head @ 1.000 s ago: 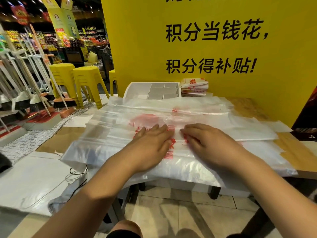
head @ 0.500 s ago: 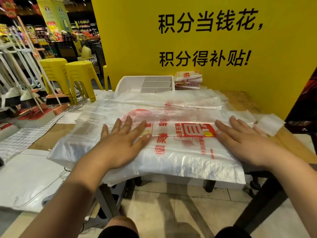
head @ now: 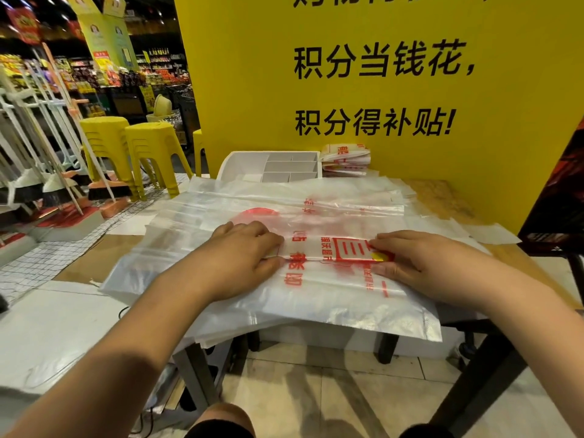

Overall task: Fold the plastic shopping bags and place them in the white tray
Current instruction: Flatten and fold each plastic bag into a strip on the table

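Note:
A stack of flat clear plastic shopping bags (head: 316,298) with red print covers the table. The top bag carries a lengthwise crease across its middle (head: 325,251). My left hand (head: 243,257) rests on the bag left of the red logo, thumb and fingers pinching the crease. My right hand (head: 420,263) pinches the same crease at the logo's right side. The white tray (head: 240,165) with dividers stands at the table's back against the yellow board, with no bags visible in it. A small pile of folded bags (head: 346,159) lies just right of the tray.
A yellow board with black lettering (head: 379,90) backs the table. Yellow stools (head: 151,147) and a rack of brooms (head: 47,172) stand to the left. Bare wooden tabletop (head: 442,200) shows at the right; a dark stand (head: 556,210) is at the far right.
My hands, spread flat and wide apart half a second ago, have drawn back toward the middle and now pinch the bag's crease on either side of the red logo.

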{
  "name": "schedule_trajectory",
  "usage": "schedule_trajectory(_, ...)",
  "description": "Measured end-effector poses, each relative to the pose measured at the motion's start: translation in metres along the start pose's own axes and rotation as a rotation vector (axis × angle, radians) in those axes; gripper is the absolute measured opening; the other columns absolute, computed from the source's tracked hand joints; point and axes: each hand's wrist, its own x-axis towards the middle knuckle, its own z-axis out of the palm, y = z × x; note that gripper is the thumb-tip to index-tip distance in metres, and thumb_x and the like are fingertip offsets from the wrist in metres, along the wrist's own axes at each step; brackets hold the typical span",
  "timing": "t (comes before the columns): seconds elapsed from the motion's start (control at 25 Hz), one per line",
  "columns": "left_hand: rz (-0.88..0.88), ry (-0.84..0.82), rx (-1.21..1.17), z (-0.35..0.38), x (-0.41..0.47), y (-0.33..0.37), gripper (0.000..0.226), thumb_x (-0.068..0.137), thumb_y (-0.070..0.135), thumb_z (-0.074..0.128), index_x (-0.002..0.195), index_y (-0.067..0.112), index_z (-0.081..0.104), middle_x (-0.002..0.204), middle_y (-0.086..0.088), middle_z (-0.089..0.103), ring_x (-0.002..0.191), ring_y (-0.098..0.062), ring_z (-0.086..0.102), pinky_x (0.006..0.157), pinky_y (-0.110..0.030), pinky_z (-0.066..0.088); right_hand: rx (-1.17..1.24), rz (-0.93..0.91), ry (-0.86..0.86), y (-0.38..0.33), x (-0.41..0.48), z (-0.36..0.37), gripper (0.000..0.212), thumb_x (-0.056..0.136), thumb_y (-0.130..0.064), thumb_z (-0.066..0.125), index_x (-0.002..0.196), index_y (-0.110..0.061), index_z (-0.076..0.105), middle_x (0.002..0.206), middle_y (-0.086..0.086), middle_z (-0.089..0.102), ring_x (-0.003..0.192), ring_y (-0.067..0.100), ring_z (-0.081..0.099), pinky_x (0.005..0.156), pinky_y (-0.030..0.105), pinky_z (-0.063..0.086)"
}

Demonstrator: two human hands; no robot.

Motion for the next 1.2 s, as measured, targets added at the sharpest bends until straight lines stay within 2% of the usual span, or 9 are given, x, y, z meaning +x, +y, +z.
schedule_trajectory(0.32,0.044,0.186,-0.099,-0.004,-0.003,-0.006,0.031,0.104,0.038,0.038,0.127,0.03,0.059,0.12,0.008,0.06,0.111,-0.017,0.056,0.095,-0.037,0.045,0.031,-0.01,0.211,0.0,-0.005,0.004,0.037,0.098,-0.055,0.036,0.129,-0.044,0.054,0.123,-0.021,0.059,0.108,0.007,0.058,0.086,0.029,0.049)
schedule_trajectory(0.44,0.032,0.161,-0.108,-0.022,-0.004,-0.015,0.018,0.104,0.033,0.042,0.107,0.028,0.06,0.102,0.006,0.06,0.096,-0.019,0.056,0.083,-0.038,0.045,0.044,0.028,0.226,0.006,-0.005,-0.007,0.051,0.087,-0.072,0.02,0.108,-0.043,0.056,0.099,-0.016,0.066,0.087,0.011,0.061,0.075,0.041,0.054)
schedule_trajectory(0.52,0.007,0.088,-0.147,-0.033,-0.005,-0.021,0.015,0.104,0.032,0.045,0.093,0.032,0.056,0.09,0.01,0.059,0.085,-0.015,0.055,0.072,-0.035,0.042,-0.096,0.129,0.146,0.011,-0.01,-0.016,0.067,0.084,-0.082,0.008,0.103,-0.04,0.057,0.093,-0.013,0.067,0.082,0.013,0.059,0.075,0.038,0.052)
schedule_trajectory(0.64,-0.032,-0.002,-0.259,-0.04,0.0,-0.028,0.018,0.103,0.041,0.047,0.101,0.032,0.062,0.093,0.012,0.063,0.084,-0.006,0.056,0.07,-0.026,0.043,-0.255,0.408,-0.012,0.018,-0.016,-0.028,0.087,0.071,-0.085,-0.005,0.102,-0.035,0.058,0.103,-0.005,0.068,0.095,0.02,0.058,0.103,0.045,0.041)
schedule_trajectory(0.76,-0.049,-0.025,-0.267,-0.037,0.009,-0.029,0.027,0.102,0.047,0.044,0.107,0.031,0.065,0.096,0.007,0.066,0.086,-0.009,0.058,0.075,-0.029,0.046,-0.385,0.55,0.068,0.019,-0.015,-0.029,0.096,0.075,-0.084,-0.007,0.126,-0.029,0.054,0.132,0.002,0.06,0.13,0.026,0.048,0.119,0.058,0.012)
schedule_trajectory(0.88,-0.068,0.005,-0.285,-0.033,0.015,-0.029,0.025,0.102,0.047,0.045,0.101,0.03,0.062,0.09,0.008,0.063,0.081,-0.008,0.057,0.07,-0.028,0.045,-0.311,0.333,0.243,-0.001,-0.013,-0.028,0.079,0.088,-0.075,0.02,0.15,-0.028,0.032,0.152,0.002,0.042,0.143,0.025,0.033,0.122,0.053,0.013)
schedule_trajectory(1.0,-0.078,0.058,-0.32,-0.026,0.019,-0.03,0.022,0.102,0.044,0.047,0.117,0.034,0.06,0.104,0.009,0.063,0.09,-0.01,0.057,0.073,-0.028,0.042,-0.153,0.073,0.245,-0.017,0.001,-0.017,0.066,0.097,-0.057,0.041,0.155,-0.035,0.02,0.155,-0.004,0.036,0.143,0.02,0.032,0.119,0.042,0.02)
schedule_trajectory(1.12,-0.062,0.109,-0.313,-0.016,0.024,-0.031,0.029,0.102,0.04,0.05,0.129,0.033,0.058,0.123,0.006,0.064,0.106,-0.015,0.057,0.086,-0.032,0.044,-0.103,0.101,0.296,-0.013,0.015,-0.004,0.055,0.1,-0.055,0.038,0.151,-0.036,0.03,0.148,-0.004,0.045,0.138,0.021,0.039,0.116,0.042,0.022)
schedule_trajectory(1.2,-0.057,0.139,-0.297,-0.007,0.024,-0.031,0.031,0.102,0.037,0.05,0.132,0.035,0.056,0.122,0.005,0.06,0.11,-0.016,0.056,0.092,-0.035,0.045,-0.074,0.207,0.31,-0.006,0.018,-0.004,0.057,0.099,-0.057,0.037,0.15,-0.033,0.034,0.147,0.0,0.047,0.137,0.024,0.039,0.115,0.043,0.024)
